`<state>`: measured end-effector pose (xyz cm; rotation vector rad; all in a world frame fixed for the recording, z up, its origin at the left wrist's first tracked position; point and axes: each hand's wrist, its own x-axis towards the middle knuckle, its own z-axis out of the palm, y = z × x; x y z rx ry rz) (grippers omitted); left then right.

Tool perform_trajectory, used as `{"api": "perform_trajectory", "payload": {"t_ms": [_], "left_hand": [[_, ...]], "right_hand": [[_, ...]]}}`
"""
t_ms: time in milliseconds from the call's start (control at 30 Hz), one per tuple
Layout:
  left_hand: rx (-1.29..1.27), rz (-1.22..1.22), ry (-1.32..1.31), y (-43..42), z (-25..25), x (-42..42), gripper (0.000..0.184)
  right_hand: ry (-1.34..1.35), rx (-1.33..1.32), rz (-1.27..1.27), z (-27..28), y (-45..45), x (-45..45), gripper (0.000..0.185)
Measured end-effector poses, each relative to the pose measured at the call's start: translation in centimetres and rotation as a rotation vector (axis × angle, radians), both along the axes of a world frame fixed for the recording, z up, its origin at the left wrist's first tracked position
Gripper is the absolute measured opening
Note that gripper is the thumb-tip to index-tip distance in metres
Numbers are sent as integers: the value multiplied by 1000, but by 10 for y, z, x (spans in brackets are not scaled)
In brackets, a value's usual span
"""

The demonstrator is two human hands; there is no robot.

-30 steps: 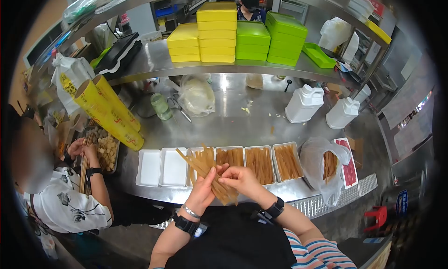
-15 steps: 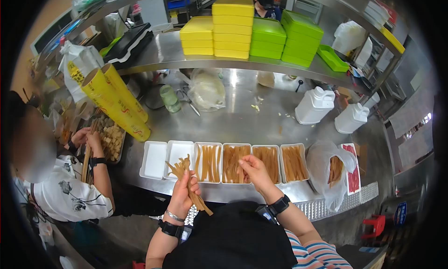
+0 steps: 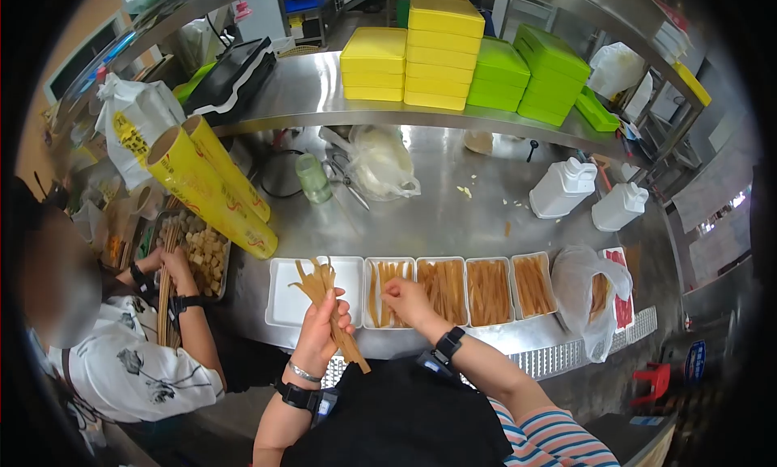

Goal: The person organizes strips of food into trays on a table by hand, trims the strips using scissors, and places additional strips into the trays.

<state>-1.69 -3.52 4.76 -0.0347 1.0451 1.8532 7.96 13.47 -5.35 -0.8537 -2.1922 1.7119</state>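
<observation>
A fanned bundle of flat brown strips (image 3: 317,282) is gripped in my left hand (image 3: 325,325), in front of the white trays at the left. My right hand (image 3: 407,301) is over the partly filled tray (image 3: 390,327), its fingers pinched together at the strips lying there; whether it holds one is too small to tell. To the right, three white trays carry brown strips, the nearest of them (image 3: 443,293) beside my right hand. Left of the partly filled tray is bare white tray surface (image 3: 283,297), partly covered by the bundle.
A co-worker (image 3: 146,362) holds thin sticks (image 3: 167,281) at the left. Yellow rolls (image 3: 212,200) stand beside them. Right are a plastic bag (image 3: 576,293) and white jugs (image 3: 562,189). Yellow boxes (image 3: 441,54) and green boxes (image 3: 553,74) stand on the shelf.
My hands parted, the bundle staying in my left. My right hand went to the filled tray, then moved left to the partly filled one. The view has shifted.
</observation>
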Motion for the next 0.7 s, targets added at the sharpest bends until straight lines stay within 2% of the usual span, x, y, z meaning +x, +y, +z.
{"api": "perform_trajectory", "payload": {"t_ms": [133, 200, 300, 333, 400, 567, 633, 700], "left_hand": [[1, -85, 37, 9, -18, -22, 25], [-42, -127, 48, 13, -21, -24, 25], [-49, -142, 11, 14, -25, -30, 25], [-28, -137, -8, 17, -28, -31, 24], [23, -151, -19, 21, -44, -32, 24], [34, -241, 26, 31, -46, -29, 24], [60, -238, -18, 33, -42, -29, 24], [77, -234, -68, 33, -42, -28, 24]], "right_hand": [[-146, 330, 64, -9, -7, -12, 20], [-200, 345, 31, 21, -11, -12, 23], [171, -126, 3, 40, -18, -8, 28], [161, -122, -3, 51, -22, -7, 28], [118, -177, 154, 67, -29, -8, 18], [89, -64, 117, 58, -36, -6, 17], [218, -266, 51, 58, -33, -2, 15], [166, -295, 57, 60, -27, 3, 14]]}}
